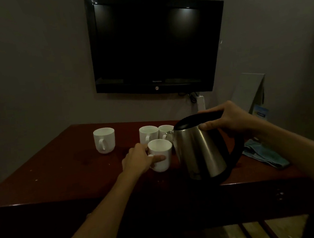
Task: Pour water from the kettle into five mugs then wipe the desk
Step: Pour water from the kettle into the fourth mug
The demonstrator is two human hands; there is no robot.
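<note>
A steel kettle [200,151] with a black lid and handle is held above the dark red desk [62,176], tilted left with its spout over the rear white mugs. My right hand [228,120] grips its handle. My left hand [138,158] holds the nearest white mug [161,152] by its handle and side, just left of the kettle. Two more white mugs stand side by side behind it, one [148,133] left and one [165,131] partly hidden by the kettle's spout. Another white mug [104,140] stands apart at the left. A blue cloth [263,154] lies on the desk at the right.
A black television [155,43] hangs on the wall above the desk, with a cable and socket [200,101] below it. A white board [252,93] leans in the right corner. Wet patches mark the desk near the left mug. The room is dim.
</note>
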